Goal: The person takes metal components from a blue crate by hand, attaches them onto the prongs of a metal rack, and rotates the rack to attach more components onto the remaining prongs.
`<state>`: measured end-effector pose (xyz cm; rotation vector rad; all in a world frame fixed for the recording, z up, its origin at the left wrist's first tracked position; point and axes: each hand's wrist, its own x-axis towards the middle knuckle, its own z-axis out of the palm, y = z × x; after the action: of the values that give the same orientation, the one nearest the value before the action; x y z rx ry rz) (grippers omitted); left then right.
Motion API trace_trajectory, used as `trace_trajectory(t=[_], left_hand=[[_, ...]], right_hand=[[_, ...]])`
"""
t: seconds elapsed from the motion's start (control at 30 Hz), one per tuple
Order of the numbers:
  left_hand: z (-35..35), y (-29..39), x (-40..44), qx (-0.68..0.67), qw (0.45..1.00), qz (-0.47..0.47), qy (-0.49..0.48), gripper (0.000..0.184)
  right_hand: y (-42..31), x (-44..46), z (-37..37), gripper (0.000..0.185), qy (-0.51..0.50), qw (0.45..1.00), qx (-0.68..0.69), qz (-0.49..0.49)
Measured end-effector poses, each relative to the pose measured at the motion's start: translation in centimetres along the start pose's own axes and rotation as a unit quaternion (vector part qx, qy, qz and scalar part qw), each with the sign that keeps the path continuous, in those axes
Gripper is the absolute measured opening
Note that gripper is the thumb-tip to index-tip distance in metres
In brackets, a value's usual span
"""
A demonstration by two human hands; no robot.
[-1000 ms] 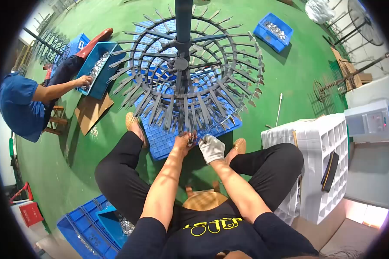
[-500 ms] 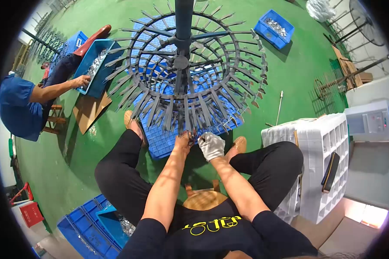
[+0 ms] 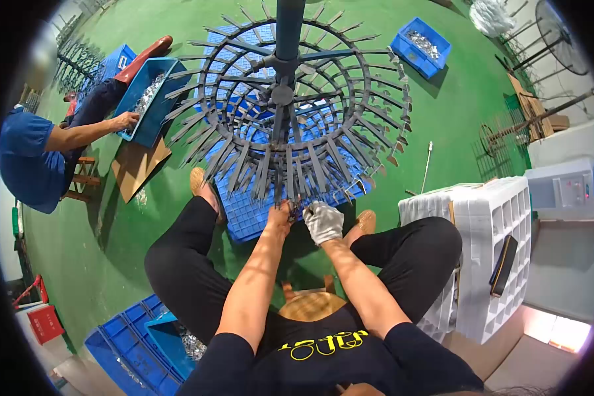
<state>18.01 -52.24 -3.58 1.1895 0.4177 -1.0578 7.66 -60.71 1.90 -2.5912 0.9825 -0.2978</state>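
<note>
A dark metal rack [image 3: 282, 96] with rings of outward-pointing prongs around a central pole stands in front of me. Small metal pieces [image 3: 402, 132] hang from prong tips along its right side. At the lowest front prongs is my bare left hand [image 3: 280, 216], its fingers closed together at the tips; what they grip is too small to make out. Close beside it, my right hand [image 3: 323, 223] wears a white glove, with fingers curled in a pinch. Any piece in that pinch is hidden.
Blue plastic crates [image 3: 244, 221] lie under the rack. A blue bin [image 3: 424, 45] of shiny pieces stands far right, another bin [image 3: 185, 346] at lower left. White foam trays [image 3: 468, 204] are stacked at right. At left, a seated person [image 3: 30, 155] reaches into a teal bin [image 3: 129, 129].
The rack has shifted slightly to the right, its front prongs now lying differently above my hands. Both hands stay in nearly the same place.
</note>
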Motion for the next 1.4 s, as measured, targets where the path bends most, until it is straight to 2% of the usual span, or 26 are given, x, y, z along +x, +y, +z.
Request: trace_trajectory(t=[0.37,0.4,0.5,0.53,0.57,0.63,0.67,0.7,0.8,0.9,1.03,1.07,1.17,1.3,1.33,1.4], left_hand=[[0.0,0.3,0.0,-0.011,1.0,-0.015,-0.002,0.011],[-0.7,-0.4,0.7,0.013,0.999,0.001,-0.031,0.014],[-3.4,-0.2,0.8,-0.031,0.972,-0.058,-0.226,0.028],[-3.4,-0.6,-0.2,-0.007,0.986,-0.061,-0.156,0.049],[-3.7,-0.6,-1.2,0.007,0.987,-0.082,-0.139,0.053],[-4.1,0.5,-3.8,0.037,0.986,-0.121,-0.105,0.061],[-5.0,-0.1,-3.2,0.036,0.984,-0.134,-0.115,0.069],[-5.2,-0.1,-3.6,0.031,0.984,-0.131,-0.113,0.069],[-5.4,-0.2,-4.4,0.016,0.984,-0.122,-0.127,0.069],[-5.8,-0.7,-4.4,0.029,0.99,-0.11,-0.087,0.067],[-6.1,-0.9,-3.6,0.028,0.985,-0.104,-0.137,0.059],[-6.0,-1.1,-3.3,0.006,0.984,-0.11,-0.139,0.051],[-5.5,-0.6,-4.0,0.049,0.988,-0.094,-0.114,0.043],[-4.6,1.7,-6.8,0.168,0.979,-0.098,-0.063,0.034],[-4.8,2.0,-6.8,0.216,0.967,-0.108,-0.082,0.029],[-5.0,2.1,-6.9,0.243,0.957,-0.103,-0.12,0.028]], right_hand=[[-0.5,0.1,-0.6,0.024,-0.019,0.999,0.004,0.026],[-0.6,0.1,-0.9,0.024,-0.026,0.999,0.011,0.033],[-0.6,0.1,-1.4,0.023,-0.038,0.998,0.019,0.044],[-0.4,-0.2,-1.4,0.023,-0.03,0.998,0.03,0.043],[-0.4,-0.7,-1.3,0.024,-0.022,0.998,0.042,0.042],[-1.0,-1.0,-1.9,0.026,-0.103,0.988,0.057,0.101],[-1.1,-1.2,-2.3,0.026,-0.12,0.985,0.092,0.086],[-1.2,-1.6,-2.5,0.026,-0.137,0.98,0.126,0.071],[-2.1,-2.7,-2.5,0.029,-0.212,0.947,0.197,0.138],[-2.7,-3.1,-2.7,0.032,-0.242,0.944,0.177,0.134],[-2.9,-3.1,-2.0,0.032,-0.275,0.944,0.144,0.108],[-2.8,-3.0,-1.8,0.03,-0.304,0.933,0.152,0.122],[-2.4,-2.8,-1.0,0.028,-0.333,0.921,0.153,0.135],[-2.6,-2.7,-2.5,0.027,-0.272,0.938,0.161,0.143],[-2.9,-2.4,-3.3,0.025,-0.258,0.96,0.087,0.066],[-3.4,-2.1,-4.4,0.024,-0.261,0.963,0.062,0.018]])
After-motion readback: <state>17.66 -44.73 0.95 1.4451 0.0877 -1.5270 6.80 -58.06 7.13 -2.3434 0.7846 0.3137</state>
